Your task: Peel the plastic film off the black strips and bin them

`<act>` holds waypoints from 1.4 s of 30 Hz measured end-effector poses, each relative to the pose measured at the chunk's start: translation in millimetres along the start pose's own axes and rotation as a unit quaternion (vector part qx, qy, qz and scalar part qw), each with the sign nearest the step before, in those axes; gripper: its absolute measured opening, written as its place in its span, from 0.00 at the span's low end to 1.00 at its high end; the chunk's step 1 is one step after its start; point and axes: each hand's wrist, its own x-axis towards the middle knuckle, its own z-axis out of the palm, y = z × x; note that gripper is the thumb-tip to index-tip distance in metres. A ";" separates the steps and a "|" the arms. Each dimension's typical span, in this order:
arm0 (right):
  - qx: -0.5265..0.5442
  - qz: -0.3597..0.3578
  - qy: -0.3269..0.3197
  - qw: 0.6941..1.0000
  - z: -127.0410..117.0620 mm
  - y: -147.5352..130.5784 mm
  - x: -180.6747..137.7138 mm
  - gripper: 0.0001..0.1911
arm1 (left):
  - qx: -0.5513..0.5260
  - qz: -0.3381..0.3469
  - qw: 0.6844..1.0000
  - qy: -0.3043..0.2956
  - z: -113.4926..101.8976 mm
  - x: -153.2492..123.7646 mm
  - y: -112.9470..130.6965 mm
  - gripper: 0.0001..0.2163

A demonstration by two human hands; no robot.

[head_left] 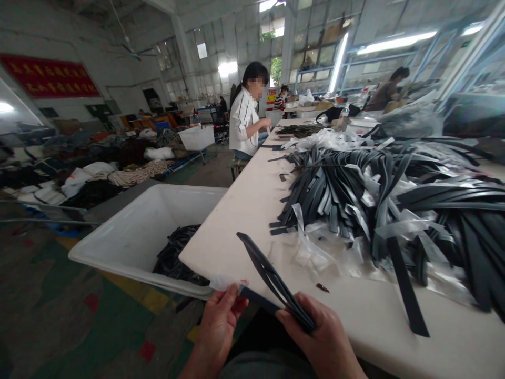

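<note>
A folded black strap, flat and belt-like, is gripped in my right hand near the table's front edge. Its loops stick up and to the left over the white tabletop. One end of the strap reaches across to my left hand, whose thumb and fingers pinch it. A bit of clear plastic film shows at the fingertips of my left hand. On the tabletop to the right lies a large heap of black straps, mixed with crumpled clear plastic.
A white tub with black cords inside stands left of the table. A small dark pointed object lies on the tabletop. A co-worker in a white jacket sits farther along the table's left side. Piled goods fill the far left floor.
</note>
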 end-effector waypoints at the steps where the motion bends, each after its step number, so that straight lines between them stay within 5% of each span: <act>1: -0.002 0.000 0.000 1.000 -0.7 0.0 0.1 0.15 | -0.004 -0.009 1.000 -0.003 -0.7 -0.2 0.0 0.13; 11: -0.009 -0.018 0.010 1.000 -6.6 -7.8 1.5 0.14 | -0.004 -0.023 1.000 -0.011 -2.2 -3.6 4.2 0.19; 21: -0.016 0.022 -0.080 0.996 -10.8 -9.7 0.9 0.12 | 0.045 -0.044 0.997 -0.041 -11.1 -3.5 8.3 0.20; 30: 0.035 0.047 -0.138 0.989 5.7 -32.3 13.8 0.11 | 0.097 -0.101 0.984 -0.111 -14.1 -18.0 -21.1 0.19; 36: 0.066 0.104 -0.283 0.951 -16.2 -31.9 14.5 0.15 | 0.027 -0.019 0.999 0.002 -29.1 -0.8 11.8 0.19; 42: 0.022 0.064 -0.257 0.964 10.2 -38.9 17.9 0.17 | 0.011 -0.101 0.993 -0.052 -32.1 -11.9 -4.8 0.15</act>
